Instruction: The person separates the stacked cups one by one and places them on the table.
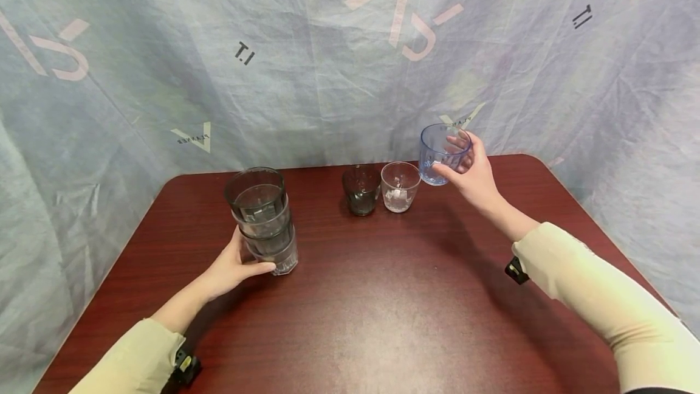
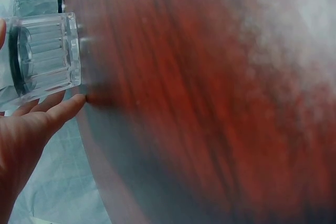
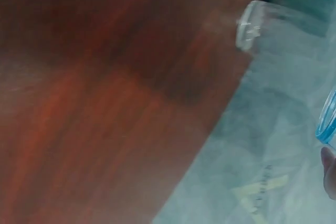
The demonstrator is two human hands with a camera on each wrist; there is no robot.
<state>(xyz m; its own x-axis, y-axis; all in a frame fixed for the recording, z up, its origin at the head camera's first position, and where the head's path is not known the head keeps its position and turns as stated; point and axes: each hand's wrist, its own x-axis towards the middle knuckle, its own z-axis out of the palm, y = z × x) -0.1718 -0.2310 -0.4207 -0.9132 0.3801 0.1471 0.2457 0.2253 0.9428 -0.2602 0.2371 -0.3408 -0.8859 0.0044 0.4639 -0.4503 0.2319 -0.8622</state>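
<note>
On the left, my left hand (image 1: 232, 266) grips a stack of nested tumblers (image 1: 268, 224), dark and clear ones alternating, the dark one uppermost. The left wrist view shows the ridged clear bottom glass (image 2: 50, 51) close over the table, with fingers (image 2: 65, 109) along its side. At the back right, my right hand (image 1: 473, 175) holds a blue-tinted glass (image 1: 434, 160) between thumb and fingers, raised and upright. Just its blue base (image 3: 326, 127) and a fingertip (image 3: 329, 174) enter the right wrist view. Left of it stand a clear glass (image 1: 400, 190) and a dark glass (image 1: 361, 193), side by side.
The glasses share a dark red wood-grain table (image 1: 383, 297) with rounded back corners. A pale printed cloth (image 1: 306, 78) hangs behind the back edge and down both sides. A small black device (image 1: 516, 269) sits under the right sleeve, another (image 1: 186, 366) at the left cuff.
</note>
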